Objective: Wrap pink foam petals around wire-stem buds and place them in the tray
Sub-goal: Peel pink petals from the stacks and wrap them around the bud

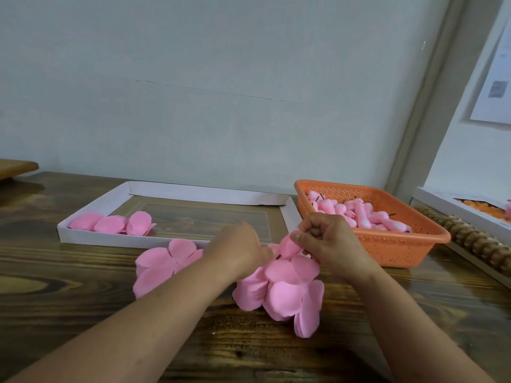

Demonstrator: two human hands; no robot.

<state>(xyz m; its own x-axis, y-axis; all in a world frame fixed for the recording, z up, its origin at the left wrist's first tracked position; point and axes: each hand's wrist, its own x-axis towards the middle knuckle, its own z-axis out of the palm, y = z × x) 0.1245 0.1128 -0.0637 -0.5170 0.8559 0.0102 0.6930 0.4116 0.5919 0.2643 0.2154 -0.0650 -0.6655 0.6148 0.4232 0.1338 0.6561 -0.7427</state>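
Background objects around the work surface.
Dark wooden table (83,313) against a pale wall (221,92); ridged wooden roller (475,241) at right, beside a white box (453,214) of orange pieces; printed paper sheet (495,87) on the right wall.

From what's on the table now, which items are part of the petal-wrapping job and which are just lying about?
In the job:
- bud, gripped by right hand
- left hand at its wire end
- petal stack
- loose petal sheet
- orange basket of buds
- white tray holding pink pieces

Lying about:
- wooden beaded roller
- white box with orange pieces
- wall paper
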